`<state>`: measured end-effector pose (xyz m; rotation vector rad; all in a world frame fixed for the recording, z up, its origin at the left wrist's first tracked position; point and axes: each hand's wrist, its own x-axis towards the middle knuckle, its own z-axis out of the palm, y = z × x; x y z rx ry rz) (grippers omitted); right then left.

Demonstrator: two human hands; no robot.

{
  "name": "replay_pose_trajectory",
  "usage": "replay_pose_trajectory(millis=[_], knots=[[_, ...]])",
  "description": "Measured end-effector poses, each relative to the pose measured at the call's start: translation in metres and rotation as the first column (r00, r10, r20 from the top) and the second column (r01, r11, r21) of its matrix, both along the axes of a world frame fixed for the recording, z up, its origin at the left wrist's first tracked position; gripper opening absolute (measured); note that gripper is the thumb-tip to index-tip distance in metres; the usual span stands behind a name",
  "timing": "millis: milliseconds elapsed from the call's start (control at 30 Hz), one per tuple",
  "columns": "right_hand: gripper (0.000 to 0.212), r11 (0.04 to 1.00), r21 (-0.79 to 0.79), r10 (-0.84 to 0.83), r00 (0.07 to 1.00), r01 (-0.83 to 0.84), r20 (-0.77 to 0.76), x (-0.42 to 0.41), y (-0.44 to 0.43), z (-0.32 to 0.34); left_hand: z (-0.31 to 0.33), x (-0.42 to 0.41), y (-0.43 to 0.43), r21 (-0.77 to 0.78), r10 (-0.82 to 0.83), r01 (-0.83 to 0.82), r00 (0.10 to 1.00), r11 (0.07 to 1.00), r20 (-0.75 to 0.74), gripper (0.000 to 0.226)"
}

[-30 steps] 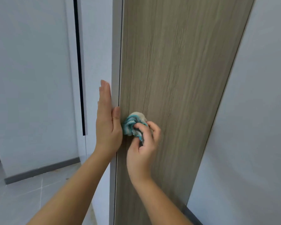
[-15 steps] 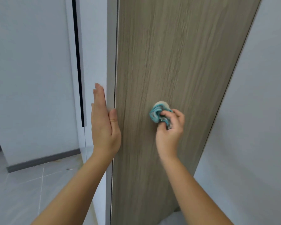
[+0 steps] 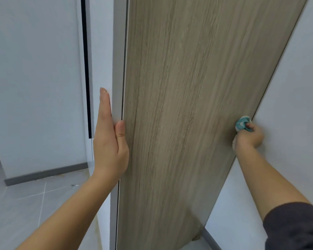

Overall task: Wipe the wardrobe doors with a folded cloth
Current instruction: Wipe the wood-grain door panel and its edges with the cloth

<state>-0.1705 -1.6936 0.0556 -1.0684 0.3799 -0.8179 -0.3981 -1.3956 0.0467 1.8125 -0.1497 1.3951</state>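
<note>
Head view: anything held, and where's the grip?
Right hand grips the bunched teal cloth round its lower part, against the wardrobe door. Left hand holds nothing, flat on its left edge.

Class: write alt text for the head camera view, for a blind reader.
A right hand holds a bunched teal cloth against the right edge of a wood-grain wardrobe door. The left hand lies flat along its white left edge.

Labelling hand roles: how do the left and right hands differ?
The left hand lies flat, fingers straight, empty; the right hand grips a teal cloth. The left hand is at the left edge of the wardrobe door, the right hand at its right edge. Both reach that door.
</note>
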Motion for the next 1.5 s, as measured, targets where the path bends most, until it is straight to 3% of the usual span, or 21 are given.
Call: replay_pose_trajectory(millis=[133, 267, 333, 433, 500, 567, 700, 800, 1000, 1200, 1367, 1433, 1500], knots=[[0.021, 0.969, 0.247, -0.018, 1.000, 0.014, 0.013, 0.017, -0.020, 0.002, -0.003, 0.002, 0.002, 0.008, -0.003, 0.003, 1.000, 1.000, 0.001, 0.056], [0.025, 0.969, 0.246, -0.009, 1.000, 0.007, 0.008, 0.022, -0.022, 0.004, -0.003, 0.001, 0.003, 0.003, 0.023, -0.023, 0.999, 1.000, -0.047, 0.056], [0.024, 0.987, 0.160, -0.003, 0.999, 0.010, -0.040, 0.023, -0.023, 0.006, -0.002, 0.001, 0.002, 0.015, 0.013, -0.013, 1.000, 1.000, -0.023, 0.057], [0.028, 0.993, -0.108, 0.026, 0.983, -0.046, -0.184, 0.017, -0.029, 0.000, -0.001, 0.002, 0.002, 0.022, -0.005, 0.005, 1.000, 1.000, 0.012, 0.056], [0.035, 0.945, -0.314, 0.003, 0.966, -0.087, -0.259, 0.005, -0.028, -0.008, 0.000, 0.001, 0.002, 0.016, -0.014, 0.013, 1.000, 1.000, 0.010, 0.055], [0.035, 0.894, -0.438, -0.011, 0.972, -0.096, -0.236, -0.011, -0.017, -0.020, 0.000, 0.001, 0.002, 0.008, -0.008, 0.008, 1.000, 1.000, 0.005, 0.055], [0.032, 0.860, -0.488, 0.098, 0.986, -0.153, -0.136, -0.050, 0.026, -0.045, 0.000, -0.001, 0.002, -0.002, -0.020, 0.020, 1.000, 1.000, -0.007, 0.056], [0.029, 0.802, -0.589, 0.111, 0.994, -0.096, -0.011, -0.091, 0.071, -0.055, 0.001, -0.002, 0.002, 0.006, -0.027, 0.027, 0.999, 1.000, -0.018, 0.056], [0.026, 0.759, -0.646, 0.275, 0.937, -0.076, 0.213, -0.184, 0.177, -0.065, 0.001, -0.005, 0.006, 0.034, -0.075, 0.077, 0.997, 0.996, -0.031, 0.057], [0.024, 0.584, -0.808, 0.450, 0.858, -0.072, 0.249, -0.229, 0.218, -0.098, 0.000, -0.009, 0.015, 0.058, -0.139, 0.141, 0.989, 0.988, -0.045, 0.058], [0.030, 0.499, -0.865, 0.427, 0.855, 0.050, 0.296, -0.218, 0.205, -0.102, -0.012, -0.013, 0.006, 0.007, -0.112, 0.113, 0.993, 0.994, -0.048, 0.056], [0.028, 0.529, -0.846, 0.381, 0.873, 0.066, 0.306, -0.210, 0.196, -0.104, -0.030, -0.015, 0.001, -0.025, -0.075, 0.073, 0.994, 0.997, -0.074, 0.056], [0.026, 0.634, -0.773, 0.306, 0.909, 0.028, 0.284, -0.193, 0.182, -0.106, -0.049, -0.017, -0.005, -0.071, -0.067, 0.059, 0.991, 0.996, -0.112, 0.057]])
